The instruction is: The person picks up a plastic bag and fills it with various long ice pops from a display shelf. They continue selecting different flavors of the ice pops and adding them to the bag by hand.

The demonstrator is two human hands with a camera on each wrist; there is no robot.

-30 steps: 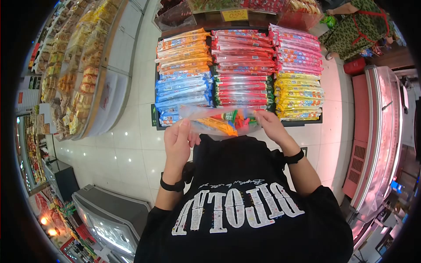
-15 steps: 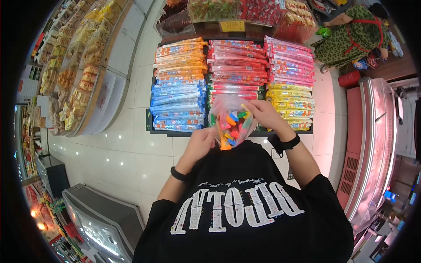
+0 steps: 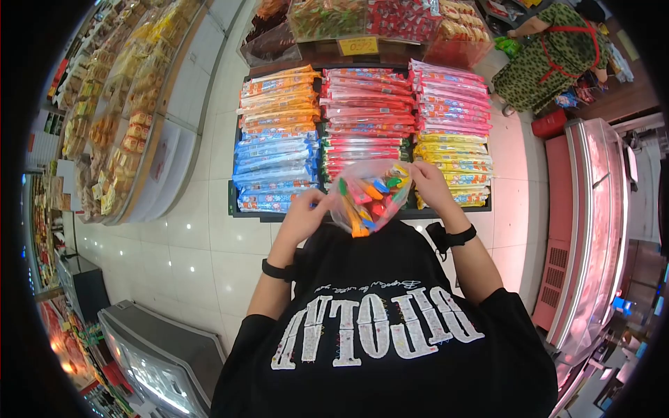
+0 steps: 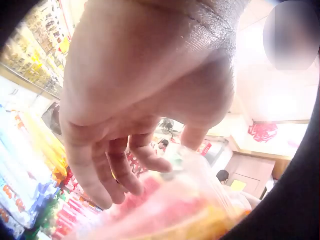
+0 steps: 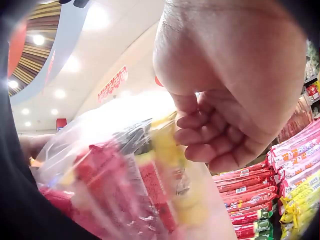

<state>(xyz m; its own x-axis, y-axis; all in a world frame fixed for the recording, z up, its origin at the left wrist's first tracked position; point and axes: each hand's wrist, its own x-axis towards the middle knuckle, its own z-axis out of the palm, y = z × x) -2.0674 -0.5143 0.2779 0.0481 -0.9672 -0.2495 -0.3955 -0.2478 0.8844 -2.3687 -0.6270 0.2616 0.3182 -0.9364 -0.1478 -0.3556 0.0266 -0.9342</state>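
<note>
A clear plastic bag (image 3: 368, 166) with several brightly coloured packets in it hangs between the two hands in front of the black shirt, its mouth spread. On its left edge the left hand (image 3: 305, 214) pinches the film; in the left wrist view that hand (image 4: 145, 100) has thumb and fingers bent at the bag. The right hand (image 3: 431, 187) pinches the opposite rim, and in the right wrist view the hand (image 5: 220, 115) has its fingers curled beside the bag (image 5: 120, 185). An orange packet (image 3: 359, 226) lies at the bag's near side.
Beyond the bag stands a dark display tray (image 3: 251, 214) of long packets (image 3: 275, 164) in coloured rows. Clear bins (image 3: 327, 21) are behind it. Shelves of packaged food (image 3: 139, 125) stand left, a lit cooler (image 3: 592, 209) right. A person in a patterned garment (image 3: 547, 66) is at the back right.
From stretched wide and flat, the bag has turned its opening upward and shows its packets. The hands came closer together, then moved slightly apart. The display has shifted left in view.
</note>
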